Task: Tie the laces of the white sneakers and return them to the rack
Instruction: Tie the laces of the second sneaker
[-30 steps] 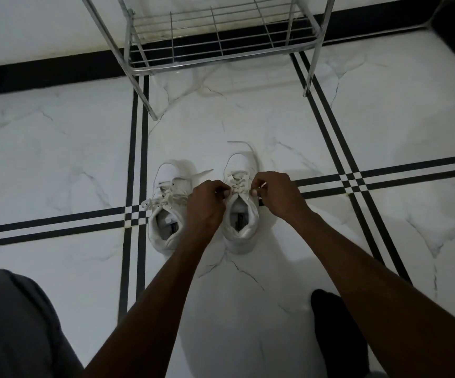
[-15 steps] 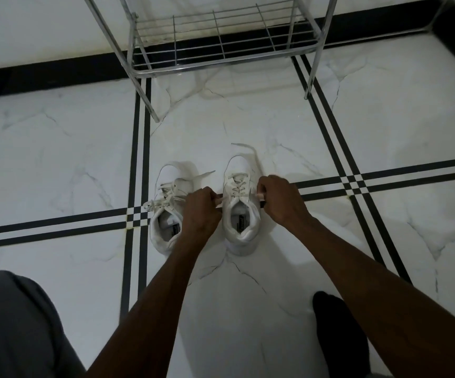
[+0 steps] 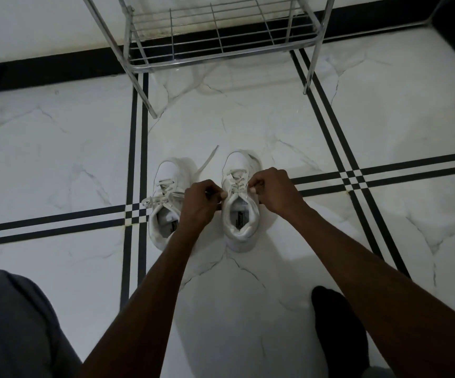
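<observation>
Two white sneakers stand side by side on the marble floor, toes pointing away from me. The right sneaker [image 3: 239, 214] has its laces pulled sideways across the tongue. My left hand [image 3: 200, 205] pinches a lace end at that shoe's left edge. On the other side, my right hand [image 3: 274, 190] pinches the other lace end. The left sneaker [image 3: 166, 192] shows a bow lying over its tongue, and my left wrist covers part of its heel. A loose lace end [image 3: 207, 162] trails on the floor between the toes.
A chrome wire shoe rack [image 3: 220, 31] stands against the wall just beyond the sneakers, its lowest shelf bare. My grey-clad knee [image 3: 10, 323] is at the lower left and a dark socked foot [image 3: 338, 328] at the lower right. Black stripes cross the white floor.
My hands have drawn apart from the middle of the right sneaker's tongue to its two sides, pulling the laces outward. The sneakers have stayed in place.
</observation>
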A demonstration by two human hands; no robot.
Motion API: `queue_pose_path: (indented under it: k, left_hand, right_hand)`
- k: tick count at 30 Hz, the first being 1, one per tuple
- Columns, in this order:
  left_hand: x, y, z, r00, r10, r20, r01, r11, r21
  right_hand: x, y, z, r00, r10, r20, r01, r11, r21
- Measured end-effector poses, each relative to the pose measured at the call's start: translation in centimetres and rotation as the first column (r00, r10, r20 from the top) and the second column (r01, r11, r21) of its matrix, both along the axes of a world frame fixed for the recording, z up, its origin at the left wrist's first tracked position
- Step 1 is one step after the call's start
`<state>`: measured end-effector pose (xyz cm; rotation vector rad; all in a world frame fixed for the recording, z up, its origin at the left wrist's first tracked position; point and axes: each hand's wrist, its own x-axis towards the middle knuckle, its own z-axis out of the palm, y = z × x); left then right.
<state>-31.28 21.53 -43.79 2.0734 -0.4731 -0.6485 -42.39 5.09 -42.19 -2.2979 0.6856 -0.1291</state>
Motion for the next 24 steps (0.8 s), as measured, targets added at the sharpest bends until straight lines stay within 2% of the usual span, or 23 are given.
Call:
queue_pose_path:
  k: [1,4,6,14,19,24]
  left_hand:
    - [0.0,-0.1,0.0,1.000,-0.011,0.024,0.011,1.000,0.010]
    - [-0.2,-0.4,0.0,0.972,-0.092,0.216,0.076,0.994,0.081]
    - [-0.7,-0.6,0.2,0.953,-0.103,0.283,0.078,0.992,0.100]
    - [-1.9,-0.1,-0.4,0.972,-0.016,0.236,-0.003,0.997,0.076]
    - [-2.4,0.3,-1.1,0.958,0.020,0.286,-0.042,0.996,0.073]
    - [-2.7,0.3,-1.1,0.955,0.048,0.292,-0.066,0.996,0.053]
  right_hand:
    - [0.2,0.1,0.0,1.000,0.023,-0.004,-0.023,0.998,-0.054]
    - [0.8,0.6,-0.2,0.995,0.039,-0.087,-0.057,0.974,-0.221]
    - [0.7,0.7,-0.8,0.996,0.006,-0.094,-0.028,0.970,-0.240]
    - [0.1,1.6,-2.6,0.995,-0.077,0.064,0.088,0.978,-0.190]
    - [0.3,2.2,-2.5,0.992,-0.110,0.068,0.118,0.986,-0.122]
    - [0.5,2.3,-2.6,0.991,-0.126,0.042,0.130,0.984,-0.126]
